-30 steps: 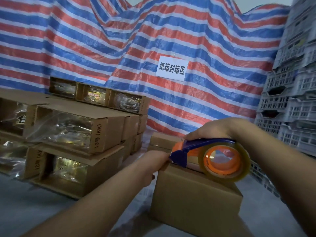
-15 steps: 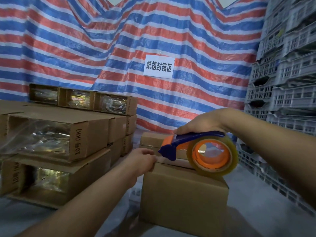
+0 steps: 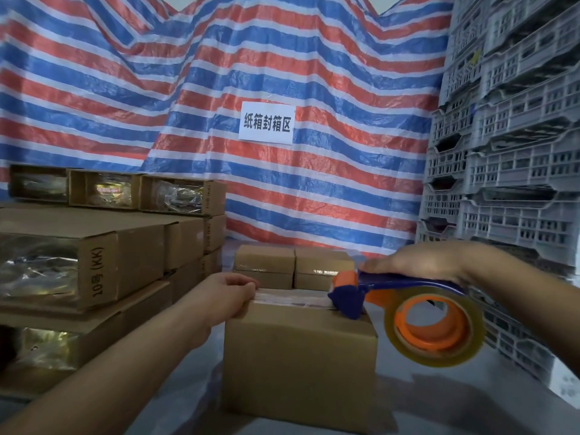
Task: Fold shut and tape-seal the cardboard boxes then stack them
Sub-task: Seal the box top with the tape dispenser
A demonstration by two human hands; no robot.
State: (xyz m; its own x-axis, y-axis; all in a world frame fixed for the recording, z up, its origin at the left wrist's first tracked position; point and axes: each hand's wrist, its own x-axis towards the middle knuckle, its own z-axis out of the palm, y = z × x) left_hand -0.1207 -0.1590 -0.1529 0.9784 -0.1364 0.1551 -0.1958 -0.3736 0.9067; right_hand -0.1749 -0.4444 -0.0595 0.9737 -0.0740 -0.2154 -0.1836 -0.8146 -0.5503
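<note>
Box (image 3: 299, 365): brown cardboard, flaps folded shut, at 6 o'clock on the grey worktop (image 3: 455, 400). Clear tape (image 3: 288, 299) runs along its top seam.

Left hand (image 3: 230, 293): at 9 o'clock of the box top, fingers curled over the top left edge, holding the box there at the tape's end.

Right hand (image 3: 417, 265): at 3 o'clock, clasped over the blue handle of the dispenser (image 3: 408, 312). Dispenser nose rests on the box top near its right end; the orange-cored roll hangs past the right edge.

Sealed boxes (image 3: 295, 266): small and brown, side by side and stacked in two layers, at 12 o'clock just behind the box.

Open boxes (image 3: 103, 255): stacked on their sides at 9 o'clock, plastic-wrapped contents showing; one is marked "10号 (KK)".

Tarp (image 3: 219, 89): red, white and blue stripes, across the back, bearing a white sign (image 3: 266, 124) with black characters.

Crates (image 3: 508, 152): grey plastic, stacked high at 3 o'clock.
</note>
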